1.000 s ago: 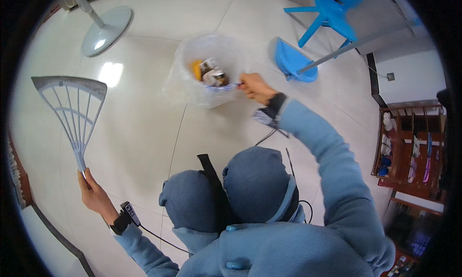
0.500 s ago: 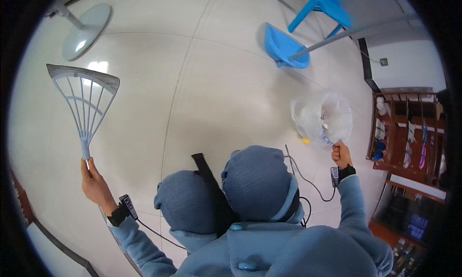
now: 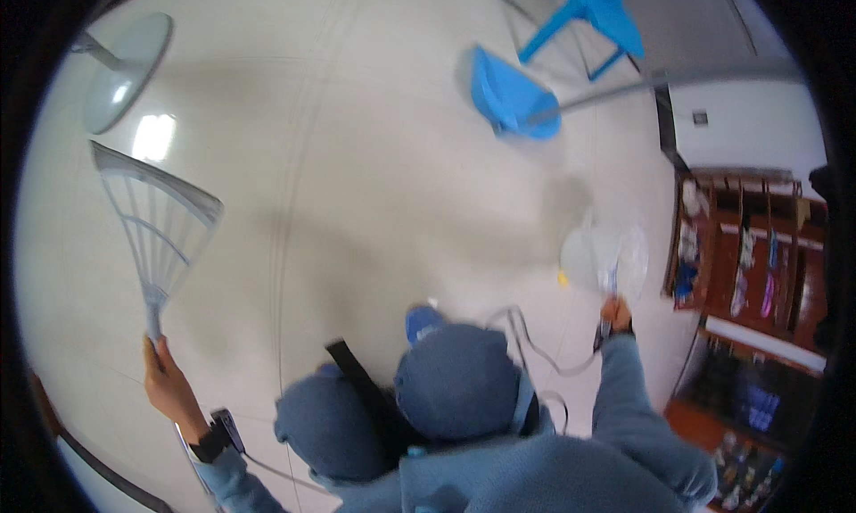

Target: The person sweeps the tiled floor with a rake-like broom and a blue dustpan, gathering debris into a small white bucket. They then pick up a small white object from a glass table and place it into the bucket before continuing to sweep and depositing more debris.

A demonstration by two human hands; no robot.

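My left hand (image 3: 171, 381) is closed round the handle of a grey, fan-shaped broom (image 3: 159, 227). Its ribbed head points away from me, with a darker strip along the far edge. On the right, my right hand (image 3: 613, 313) is closed at the near side of a translucent waste bin (image 3: 587, 250) with clear plastic about it. A bluish-white strip runs from the bin to my fingers; blur hides the exact grip. Beside the bin shows a small yellow thing (image 3: 563, 278), too blurred to name.
Further off are a blue dustpan (image 3: 510, 94) with a long grey handle and a blue plastic stool (image 3: 584, 13). A round grey pedestal base (image 3: 134, 71) stands far left. Brown shelves (image 3: 740, 245) line the right side. Cables (image 3: 553, 361) hang near my right knee.
The view has shifted and blurred. My right hand and the bin have come nearer to me, and the bin's opening shows less. My left hand, still on the broom, sits lower.
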